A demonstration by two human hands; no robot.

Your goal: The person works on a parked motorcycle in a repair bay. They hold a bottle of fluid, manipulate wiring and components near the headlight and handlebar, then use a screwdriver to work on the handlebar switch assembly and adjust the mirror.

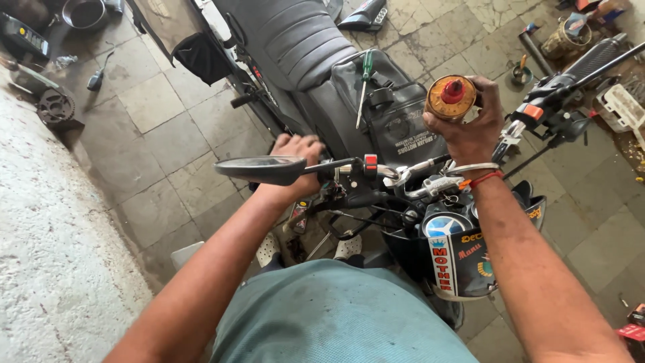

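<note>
Orange round can [451,97] in right hand [470,131].

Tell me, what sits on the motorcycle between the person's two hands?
In the head view, a green-handled screwdriver lies on the black tank bag, between the left hand on the handlebar grip and the right hand holding an orange bottle.

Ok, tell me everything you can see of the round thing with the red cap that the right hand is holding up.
The round container is a small cylinder seen end-on, its face toward the camera. The face looks amber-orange and grimy, with a paler rim and a red capped nozzle at its centre. The material looks like plastic, but that cannot be settled. The right hand holds it from below and the side, fingers wrapped around its body, raised above the motorcycle's black tank bag. Nothing else touches it.
</note>
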